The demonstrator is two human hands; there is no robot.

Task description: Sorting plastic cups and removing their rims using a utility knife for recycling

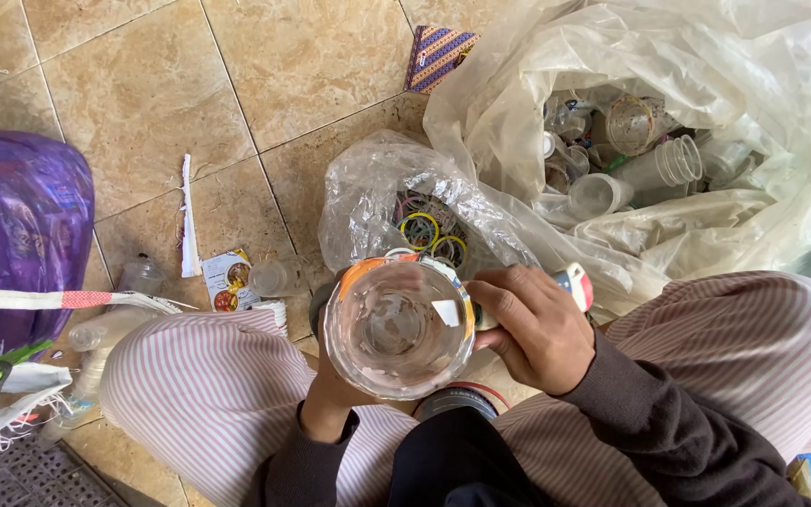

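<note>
**A:** What is the person holding?

**B:** A clear plastic cup (398, 327), seen straight down its open mouth, held above the lap between two knees in pink-striped trousers. It looks empty. An orange strip clings to its upper rim and a small white scrap sits at the rim's right side.

**A:** How are the hands placed?

**B:** The left hand (330, 390) is under the cup and mostly hidden by it, wrapped around the cup's lower side. The right hand (535, 324) is just right of the cup, fingers curled narrowly, fingertips touching the cup's rim. It also grips a small tool with a red and white handle (576, 284); its working end is hidden.

**A:** What containers lie around the cup?

**B:** Just above the cup is a small clear plastic bag (368, 202) holding coloured plastic rings, yellow, pink and green. Up and to the right of the cup, a big clear plastic sack (518, 84) gapes open, filled with more clear cups and bottles lying jumbled. To the left of the cup, on the tiled floor (143, 84), lie a small clear bottle (141, 275), another clear cup (272, 278) on its side, and a printed paper label (227, 280). Far left of the cup stands a purple bag (16, 225).
</note>
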